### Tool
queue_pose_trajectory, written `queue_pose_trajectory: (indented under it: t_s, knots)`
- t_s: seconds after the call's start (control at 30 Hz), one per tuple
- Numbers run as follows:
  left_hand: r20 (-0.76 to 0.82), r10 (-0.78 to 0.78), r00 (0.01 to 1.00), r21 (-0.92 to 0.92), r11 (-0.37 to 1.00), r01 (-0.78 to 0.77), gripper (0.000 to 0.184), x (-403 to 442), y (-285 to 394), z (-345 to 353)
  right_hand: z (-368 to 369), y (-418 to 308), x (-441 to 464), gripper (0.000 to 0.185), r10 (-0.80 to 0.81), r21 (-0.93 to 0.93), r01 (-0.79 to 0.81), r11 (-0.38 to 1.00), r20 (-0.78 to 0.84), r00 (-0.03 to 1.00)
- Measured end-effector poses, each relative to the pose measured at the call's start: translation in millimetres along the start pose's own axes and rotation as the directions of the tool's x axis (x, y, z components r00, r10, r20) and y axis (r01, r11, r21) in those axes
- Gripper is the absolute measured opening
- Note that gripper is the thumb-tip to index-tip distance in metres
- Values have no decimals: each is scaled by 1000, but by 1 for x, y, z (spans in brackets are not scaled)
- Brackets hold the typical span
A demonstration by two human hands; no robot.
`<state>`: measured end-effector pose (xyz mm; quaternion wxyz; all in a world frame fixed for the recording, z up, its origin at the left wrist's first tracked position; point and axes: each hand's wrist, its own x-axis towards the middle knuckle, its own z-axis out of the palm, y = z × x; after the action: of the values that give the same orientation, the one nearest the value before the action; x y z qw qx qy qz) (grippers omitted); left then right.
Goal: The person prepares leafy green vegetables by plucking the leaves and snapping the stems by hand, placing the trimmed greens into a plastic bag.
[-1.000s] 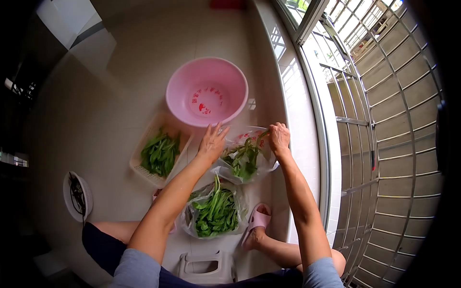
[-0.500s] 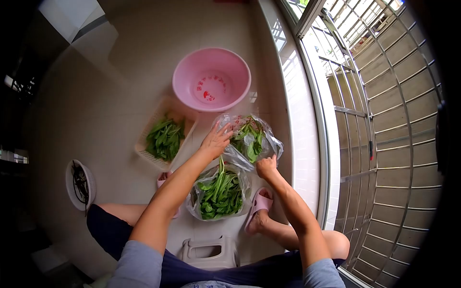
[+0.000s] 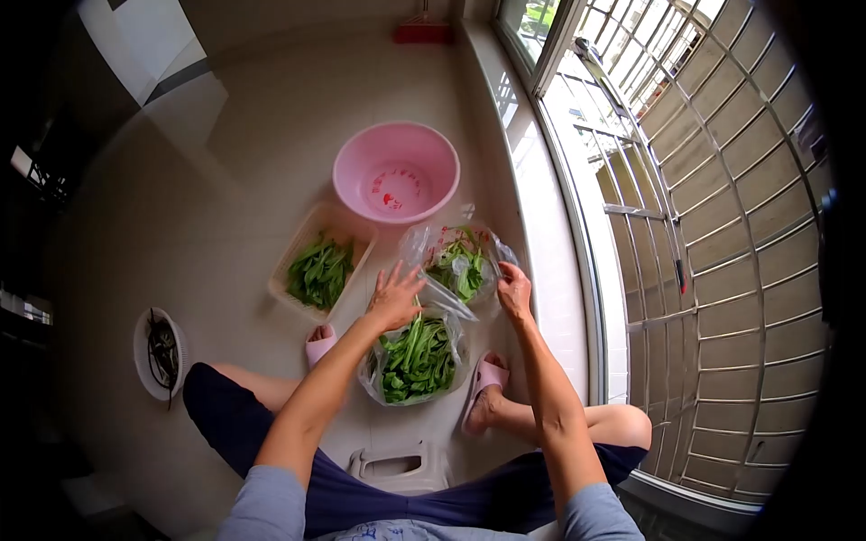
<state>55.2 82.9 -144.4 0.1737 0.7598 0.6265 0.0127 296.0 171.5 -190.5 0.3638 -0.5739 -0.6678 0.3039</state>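
A clear plastic bag with red print (image 3: 418, 245) lies open on the floor, with leafy greens (image 3: 463, 270) inside it. My right hand (image 3: 514, 290) is closed on the right edge of this bag. My left hand (image 3: 394, 298) has its fingers spread at the bag's left side, over the gap between the two bags; whether it touches plastic I cannot tell. Nearer to me stands a second clear bag (image 3: 462, 374), full of long-stemmed leafy greens (image 3: 417, 361). To the left, a pale plastic basket (image 3: 302, 236) holds more green leaves (image 3: 321, 272).
A pink basin (image 3: 433, 149) stands beyond the bags. At the left is a white basket (image 3: 180, 347) with dark stringy scraps. A plastic stool (image 3: 433, 464) is close in front of me, between my slippered feet. Along the right run a tiled ledge (image 3: 550, 243) and a barred window (image 3: 722, 270).
My left hand has moved back toward me and left, off the far bag's rim. The right hand has gone up along that bag's right edge. The view has tilted slightly.
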Motion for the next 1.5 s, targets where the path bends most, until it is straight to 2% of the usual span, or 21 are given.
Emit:
queue_pose_trajectory:
  t_s: [0.07, 0.13, 0.2, 0.23, 0.27, 0.3, 0.37, 0.47, 0.6, 0.67, 0.73, 0.8, 0.87, 0.93, 1.07, 1.1, 1.13, 1.2, 1.33, 1.4, 1.5]
  knots:
    - [-35, -66, 997, -89, 994, 63, 54, -26, 1, 8, -5, -24, -5, 21, 64, 28, -64, 998, -5, 998]
    - [-152, -214, 965, -317, 935, 158, 48, -41, -16, 27, 5, -53, -19, 13, 32, 117, -34, 993, 18, 999]
    - [-238, -236, 942, -336, 930, 148, 45, -59, -23, 47, 19, -82, -41, 13, -49, 133, 36, 991, 100, 994]
    - [-208, -264, 942, -397, 903, 165, 45, -69, -23, 53, 32, -86, -54, 16, -4, 273, -77, 959, 285, 959]
    - [-177, -290, 940, -458, 870, 182, 44, -78, -22, 57, 31, -109, -68, 19, 66, 218, -205, 954, 517, 854]
    - [-182, -292, 939, -452, 873, 184, 44, -86, -19, 59, 43, -112, -81, 22, 81, 127, -196, 972, 605, 792]
    - [-206, -307, 929, -504, 847, 169, 42, -96, -13, 60, 70, -94, -105, 30, 65, -168, 37, 985, 565, 822]
    - [-212, -319, 924, -519, 837, 170, 42, -113, -5, 45, 100, -73, -126, 34, 298, -353, -185, 917, 298, 907]
    - [-221, -311, 924, -531, 834, 153, 42, -137, 4, 14, 115, -59, -133, 27, 404, -412, -290, 864, 223, 887]
    - [-218, -322, 921, -583, 800, 141, 40, -145, 3, 10, 118, -47, -132, 21, 571, -366, -466, 805, 265, 777]
    - [-212, -342, 915, -602, 784, 154, 39, -150, 3, 16, 102, -47, -137, 18, 593, -420, -470, 776, 231, 771]
    - [-190, -347, 918, -637, 755, 153, 37, -145, 8, 20, 81, -43, -138, 15, 523, -346, -404, 847, 397, 754]
    - [-155, -352, 923, -667, 727, 165, 38, -137, 17, 23, 58, -50, -137, 17, 527, -287, -443, 849, 415, 742]
    - [-33, -410, 911, -776, 585, 236, 41, -127, 26, 26, 49, -43, -136, 19, 279, -200, -200, 959, 547, 790]
    - [-130, -548, 827, -899, 417, 135, 47, -100, 38, 39, 15, -75, -128, 16, 183, -114, -144, 983, 674, 716]
    - [-50, -598, 800, -965, 236, 116, 38, -99, 49, 27, 10, -81, -129, 14, 102, -85, -61, 995, 673, 732]
    - [-57, -603, 796, -965, 237, 110, 38, -99, 47, 21, 6, -87, -128, 14, 94, -83, -51, 995, 675, 731]
    - [124, -405, 906, -988, -134, 75, 25, -101, 45, 10, -6, -101, -127, 13, 27, -113, 71, 991, 693, 720]
    - [64, -393, 917, -996, -83, 34, 17, -113, 49, -8, -16, -115, -120, 14, 24, -131, 105, 986, 727, 687]
    - [19, -354, 935, -999, 23, 29, 16, -119, 50, -21, -21, -118, -112, 15, -114, -119, 329, 937, 784, 610]
    - [-63, -279, 958, -994, 101, -36, 13, -119, 46, -50, -47, -158, -90, 20, -115, -174, 439, 881, 822, 558]
